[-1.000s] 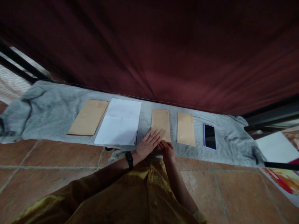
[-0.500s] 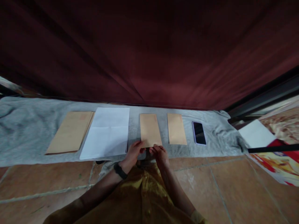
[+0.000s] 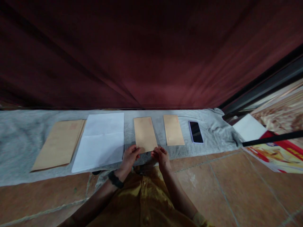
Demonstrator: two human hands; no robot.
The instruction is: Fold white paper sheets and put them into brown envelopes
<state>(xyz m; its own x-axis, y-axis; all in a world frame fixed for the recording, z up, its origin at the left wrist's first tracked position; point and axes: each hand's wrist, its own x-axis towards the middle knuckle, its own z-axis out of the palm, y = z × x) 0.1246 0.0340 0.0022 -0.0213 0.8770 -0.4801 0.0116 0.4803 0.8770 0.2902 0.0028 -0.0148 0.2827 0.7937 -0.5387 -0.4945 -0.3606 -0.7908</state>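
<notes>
A brown paper envelope lies in front of me, its near edge pinched at both corners. My left hand is closed on the near left corner, thumb on top. The near right corner is between the fingers of my right hand. Just right of it, a second brown envelope lies flat on the grey cloth. To the left is a stack of white paper sheets with a crease across the middle. Farther left rests a pile of larger brown envelopes.
A phone in a pale purple case lies right of the envelopes. A dark red curtain hangs behind the cloth. At the right are a black bar, a white sheet and a red and yellow printed box. Tiles cover the floor.
My hands have moved apart along the envelope's near edge, the right one now at its right corner. The view has shifted and tilted slightly, moving everything leftward.
</notes>
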